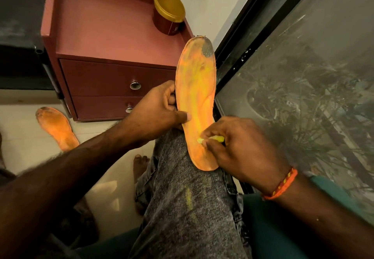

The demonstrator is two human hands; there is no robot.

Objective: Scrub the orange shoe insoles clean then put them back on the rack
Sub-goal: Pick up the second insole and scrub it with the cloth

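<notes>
An orange insole (197, 88) with a dark stain at its toe end stands tilted on my knee in grey jeans. My left hand (155, 111) grips its left edge, thumb pressed on the orange face. My right hand (240, 147) pinches a small yellow scrubbing piece (212, 138) against the heel part of the insole. A second orange insole (57, 128), dirty at its toe, lies on the pale floor at the left, partly hidden by my left forearm.
A maroon bedside cabinet (113, 42) with two knobbed drawers stands ahead, a round gold-lidded tin (169, 12) on its top. A black-framed glass pane (303, 76) runs along the right. A bare foot (140, 165) rests on the floor below the knee.
</notes>
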